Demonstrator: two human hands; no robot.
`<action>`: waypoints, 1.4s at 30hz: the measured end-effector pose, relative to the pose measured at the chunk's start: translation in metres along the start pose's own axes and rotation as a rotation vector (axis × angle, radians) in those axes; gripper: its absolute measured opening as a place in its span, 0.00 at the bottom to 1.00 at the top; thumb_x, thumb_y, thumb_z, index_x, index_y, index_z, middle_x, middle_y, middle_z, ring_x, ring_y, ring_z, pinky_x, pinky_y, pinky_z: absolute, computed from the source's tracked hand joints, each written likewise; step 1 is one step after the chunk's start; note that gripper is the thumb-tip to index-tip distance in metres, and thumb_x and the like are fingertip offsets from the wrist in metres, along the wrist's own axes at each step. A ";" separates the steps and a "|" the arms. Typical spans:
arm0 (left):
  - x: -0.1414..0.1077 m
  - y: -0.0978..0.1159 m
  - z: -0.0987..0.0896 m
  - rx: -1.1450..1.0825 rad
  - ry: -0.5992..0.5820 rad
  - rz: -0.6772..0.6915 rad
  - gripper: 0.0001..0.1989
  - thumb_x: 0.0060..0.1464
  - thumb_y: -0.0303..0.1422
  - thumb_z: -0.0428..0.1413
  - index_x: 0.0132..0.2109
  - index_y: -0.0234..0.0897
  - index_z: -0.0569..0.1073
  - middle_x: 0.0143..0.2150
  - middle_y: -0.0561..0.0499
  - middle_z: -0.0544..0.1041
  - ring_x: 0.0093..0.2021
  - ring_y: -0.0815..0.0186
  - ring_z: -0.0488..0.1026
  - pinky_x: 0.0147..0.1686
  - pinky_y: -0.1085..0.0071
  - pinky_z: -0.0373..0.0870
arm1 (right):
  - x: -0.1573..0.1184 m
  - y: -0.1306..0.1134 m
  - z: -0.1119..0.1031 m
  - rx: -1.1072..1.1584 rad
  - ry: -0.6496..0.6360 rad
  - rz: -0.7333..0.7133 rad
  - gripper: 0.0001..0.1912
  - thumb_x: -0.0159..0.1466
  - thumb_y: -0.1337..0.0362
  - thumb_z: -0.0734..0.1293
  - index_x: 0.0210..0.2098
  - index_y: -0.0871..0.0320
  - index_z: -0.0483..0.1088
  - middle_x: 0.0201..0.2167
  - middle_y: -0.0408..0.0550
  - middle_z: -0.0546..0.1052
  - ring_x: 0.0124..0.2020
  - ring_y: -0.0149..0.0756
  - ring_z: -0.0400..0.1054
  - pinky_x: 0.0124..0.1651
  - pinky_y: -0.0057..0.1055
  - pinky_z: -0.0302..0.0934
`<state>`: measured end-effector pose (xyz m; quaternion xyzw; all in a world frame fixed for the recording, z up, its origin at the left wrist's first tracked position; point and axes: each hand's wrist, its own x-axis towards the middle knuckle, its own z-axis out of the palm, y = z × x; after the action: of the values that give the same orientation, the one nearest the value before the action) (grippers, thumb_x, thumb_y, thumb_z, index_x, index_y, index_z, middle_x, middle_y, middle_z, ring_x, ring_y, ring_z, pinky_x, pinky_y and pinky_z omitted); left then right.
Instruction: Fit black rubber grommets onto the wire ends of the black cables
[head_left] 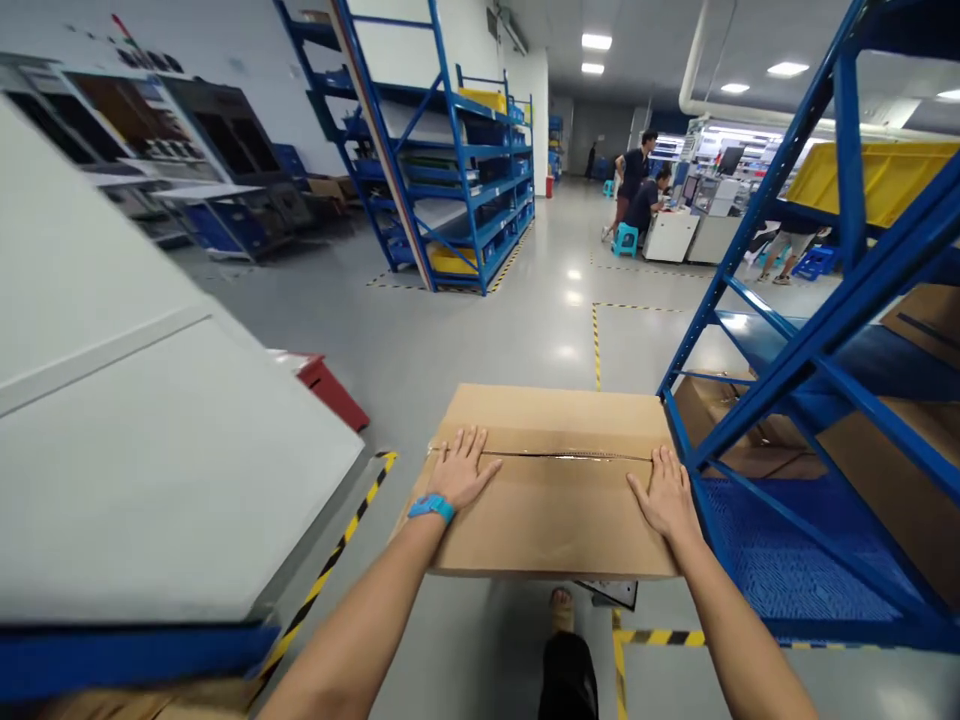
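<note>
A large brown cardboard box point(555, 510) is in front of me, its top flaps meeting along a taped seam. My left hand point(459, 474), with a blue band at the wrist, lies flat on the left part of the lid, fingers spread. On the right part of the lid rests my right hand point(667, 495), palm down, thumb apart from the fingers. Neither hand grips anything. Below the box's near edge shows a corner of a dark-edged flat platform point(619, 592); what else supports the box is hidden.
A blue metal rack point(847, 370) with cardboard boxes stands close on the right. A large white panel point(150, 450) fills the left, with a red bin point(330, 390) beyond it. Another blue shelf point(472, 180) stands ahead. Several people point(637, 190) are farther off. Yellow-black tape point(341, 545) marks the floor.
</note>
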<state>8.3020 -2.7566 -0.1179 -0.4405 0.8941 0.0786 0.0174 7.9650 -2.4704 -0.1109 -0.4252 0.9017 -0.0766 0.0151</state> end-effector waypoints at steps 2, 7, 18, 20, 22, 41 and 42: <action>0.099 0.001 0.002 -0.003 0.000 -0.007 0.44 0.65 0.58 0.39 0.77 0.36 0.43 0.78 0.44 0.45 0.78 0.47 0.41 0.72 0.44 0.40 | 0.097 -0.001 0.013 -0.007 0.003 -0.005 0.46 0.70 0.39 0.51 0.74 0.68 0.47 0.76 0.59 0.46 0.77 0.48 0.35 0.75 0.47 0.30; 0.342 0.001 0.001 -0.005 -0.030 -0.023 0.45 0.64 0.59 0.38 0.77 0.33 0.44 0.78 0.44 0.45 0.77 0.46 0.41 0.73 0.44 0.40 | 0.342 -0.008 0.039 -0.010 -0.012 -0.013 0.45 0.71 0.38 0.52 0.74 0.65 0.47 0.76 0.58 0.47 0.77 0.47 0.36 0.76 0.47 0.28; 0.892 -0.005 0.003 0.008 -0.025 0.012 0.45 0.63 0.58 0.38 0.76 0.32 0.45 0.78 0.43 0.44 0.78 0.47 0.40 0.73 0.44 0.39 | 0.865 -0.022 0.120 0.008 -0.012 0.033 0.46 0.71 0.37 0.51 0.74 0.65 0.47 0.75 0.59 0.47 0.77 0.47 0.37 0.75 0.47 0.31; 0.994 -0.002 0.002 0.009 -0.032 0.033 0.45 0.63 0.58 0.38 0.76 0.32 0.46 0.78 0.44 0.45 0.78 0.47 0.40 0.73 0.45 0.40 | 0.958 -0.022 0.133 0.003 -0.012 0.056 0.45 0.71 0.38 0.51 0.74 0.66 0.47 0.75 0.60 0.47 0.76 0.48 0.37 0.75 0.47 0.32; 1.096 0.001 0.004 0.008 -0.038 0.049 0.46 0.63 0.59 0.38 0.76 0.32 0.46 0.78 0.44 0.45 0.78 0.47 0.39 0.73 0.45 0.40 | 1.053 -0.020 0.150 0.000 -0.011 0.075 0.45 0.71 0.38 0.51 0.74 0.67 0.47 0.75 0.60 0.46 0.76 0.48 0.37 0.75 0.48 0.32; 2.059 0.010 0.028 -0.024 -0.021 0.125 0.45 0.64 0.60 0.38 0.77 0.34 0.45 0.78 0.43 0.45 0.78 0.48 0.41 0.73 0.45 0.40 | 1.985 -0.008 0.312 -0.035 -0.001 0.121 0.46 0.70 0.38 0.50 0.74 0.68 0.47 0.76 0.60 0.45 0.77 0.49 0.35 0.75 0.49 0.31; 2.111 0.011 0.028 -0.025 -0.024 0.132 0.45 0.64 0.60 0.38 0.77 0.35 0.45 0.78 0.43 0.45 0.78 0.48 0.42 0.73 0.45 0.40 | 2.032 -0.009 0.319 -0.037 0.001 0.129 0.46 0.70 0.38 0.50 0.74 0.68 0.47 0.76 0.60 0.45 0.77 0.49 0.35 0.75 0.49 0.31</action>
<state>7.0019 -4.4028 -0.3564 -0.3798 0.9199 0.0959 0.0173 6.7047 -4.0791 -0.3481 -0.3662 0.9286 -0.0588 0.0116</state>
